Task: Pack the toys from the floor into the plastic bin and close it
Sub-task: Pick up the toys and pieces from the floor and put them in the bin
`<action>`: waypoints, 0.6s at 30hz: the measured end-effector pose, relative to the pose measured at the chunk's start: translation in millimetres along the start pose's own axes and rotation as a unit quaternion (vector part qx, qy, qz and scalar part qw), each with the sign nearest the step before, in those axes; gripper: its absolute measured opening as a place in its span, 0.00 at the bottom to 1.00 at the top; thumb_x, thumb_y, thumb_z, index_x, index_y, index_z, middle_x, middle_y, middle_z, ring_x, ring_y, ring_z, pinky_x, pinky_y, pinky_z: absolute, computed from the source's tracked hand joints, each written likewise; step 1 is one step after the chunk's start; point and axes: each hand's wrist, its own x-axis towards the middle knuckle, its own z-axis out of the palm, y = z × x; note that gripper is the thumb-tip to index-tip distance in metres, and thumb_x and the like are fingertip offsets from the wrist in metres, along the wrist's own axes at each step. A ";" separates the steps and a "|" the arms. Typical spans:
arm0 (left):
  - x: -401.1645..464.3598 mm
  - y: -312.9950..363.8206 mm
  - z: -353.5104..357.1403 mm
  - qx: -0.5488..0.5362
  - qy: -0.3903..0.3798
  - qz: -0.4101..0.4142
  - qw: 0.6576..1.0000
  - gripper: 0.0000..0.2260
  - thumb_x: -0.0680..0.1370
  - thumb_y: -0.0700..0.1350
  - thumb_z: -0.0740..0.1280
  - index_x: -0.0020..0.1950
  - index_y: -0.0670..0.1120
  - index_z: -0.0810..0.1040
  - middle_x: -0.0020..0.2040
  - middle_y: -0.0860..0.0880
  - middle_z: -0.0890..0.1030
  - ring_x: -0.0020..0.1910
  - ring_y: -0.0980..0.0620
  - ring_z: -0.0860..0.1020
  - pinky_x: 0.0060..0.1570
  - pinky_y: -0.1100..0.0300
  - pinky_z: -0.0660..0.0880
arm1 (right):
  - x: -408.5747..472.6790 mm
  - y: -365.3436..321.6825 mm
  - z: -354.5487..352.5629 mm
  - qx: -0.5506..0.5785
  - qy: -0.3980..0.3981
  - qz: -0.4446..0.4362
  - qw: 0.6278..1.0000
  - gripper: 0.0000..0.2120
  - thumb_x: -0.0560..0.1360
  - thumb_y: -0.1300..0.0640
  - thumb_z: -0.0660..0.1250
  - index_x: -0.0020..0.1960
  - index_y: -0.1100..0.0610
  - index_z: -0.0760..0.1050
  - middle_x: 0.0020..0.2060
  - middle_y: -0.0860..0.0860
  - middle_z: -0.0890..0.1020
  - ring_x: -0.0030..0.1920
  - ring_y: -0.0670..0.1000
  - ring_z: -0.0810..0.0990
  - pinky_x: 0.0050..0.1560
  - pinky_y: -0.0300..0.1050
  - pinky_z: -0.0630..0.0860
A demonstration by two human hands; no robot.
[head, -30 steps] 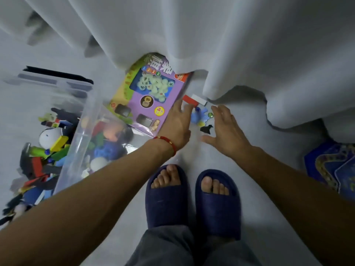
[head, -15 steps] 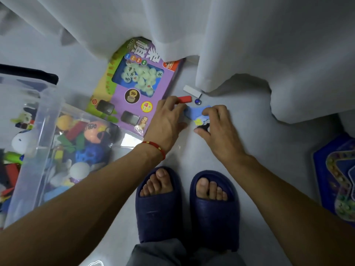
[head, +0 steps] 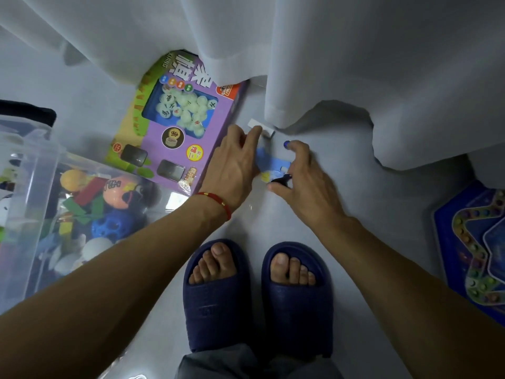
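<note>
My left hand (head: 236, 165) reaches down to small toys on the floor by the curtain. Its fingers curl over a red block (head: 244, 138), of which only a sliver shows, and a fingertip touches a white block (head: 269, 131). A blue puzzle piece (head: 272, 163) lies between my hands. My right hand (head: 304, 184) pinches a small black piece (head: 281, 180) with its thumb, while its forefinger rests by a blue marble (head: 286, 143). The clear plastic bin (head: 35, 170) stands at the left, open and holding several toys.
A purple chess-set box (head: 177, 127) lies between the bin and my left hand. White curtains (head: 328, 64) hang onto the floor just behind the toys. A blue board game (head: 475, 242) lies at the right. My feet in dark blue slippers (head: 216, 296) stand below my hands.
Both hands have closed in on the small toys. My left hand now covers the red block and reaches the white one; my right forefinger has stretched out to the blue marble.
</note>
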 end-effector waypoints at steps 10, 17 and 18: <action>46.7 -10.6 -20.3 -0.055 -0.149 0.034 0.987 0.32 0.69 0.43 0.78 0.70 0.43 0.70 0.64 0.40 0.70 0.59 0.41 0.73 0.58 0.55 0.73 | 27.7 -6.5 -23.5 -0.124 -0.053 -0.024 0.991 0.39 0.67 0.36 0.76 0.68 0.53 0.62 0.61 0.57 0.69 0.56 0.57 0.75 0.56 0.53 0.79; 47.5 -11.7 -16.7 -0.089 -0.145 0.066 0.983 0.26 0.67 0.39 0.79 0.61 0.44 0.73 0.61 0.43 0.72 0.53 0.44 0.75 0.51 0.53 0.78 | 25.3 -16.1 -29.4 -0.137 -0.111 -0.014 0.984 0.31 0.72 0.43 0.75 0.65 0.56 0.65 0.59 0.58 0.67 0.53 0.59 0.76 0.58 0.55 0.78; 46.5 -11.7 -16.6 -0.090 -0.145 0.071 0.983 0.25 0.67 0.39 0.78 0.60 0.44 0.73 0.60 0.44 0.73 0.52 0.44 0.75 0.50 0.53 0.78 | 25.8 -19.9 -30.2 -0.141 -0.118 -0.008 0.983 0.32 0.72 0.44 0.75 0.66 0.57 0.64 0.60 0.59 0.67 0.54 0.59 0.76 0.59 0.54 0.78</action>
